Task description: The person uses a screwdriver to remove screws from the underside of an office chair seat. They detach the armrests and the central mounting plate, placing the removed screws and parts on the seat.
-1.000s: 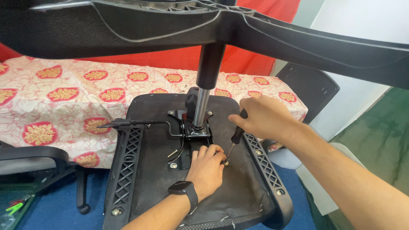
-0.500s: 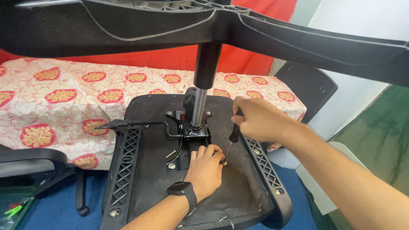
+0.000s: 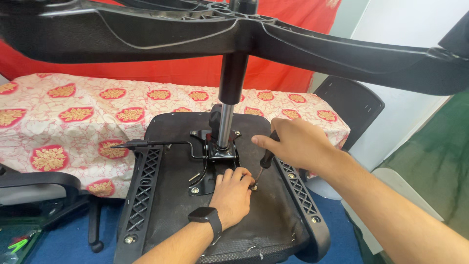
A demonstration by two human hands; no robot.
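Observation:
An upturned black office chair seat [image 3: 171, 205] lies in front of me, its metal mechanism plate [image 3: 215, 151] bolted in the middle. A gas cylinder [image 3: 225, 122] rises from the plate to the black star base [image 3: 303, 44] overhead. My right hand [image 3: 298, 144] grips a black-handled screwdriver [image 3: 266, 161], whose tip meets a screw near the plate's right corner. My left hand [image 3: 233, 195], with a black smartwatch on the wrist, rests on the seat with its fingers at that same screw. A black lever [image 3: 146, 144] sticks out to the left.
A table with a white and red floral cloth [image 3: 73, 117] stands behind the seat, before a red curtain [image 3: 185, 73]. A second black chair [image 3: 39, 188] is at the left. A black seat panel [image 3: 349, 105] leans at the right. The floor is blue.
My right hand has turned slightly on the screwdriver handle and shifted a little left. My left hand stays by the screw. The view has barely moved.

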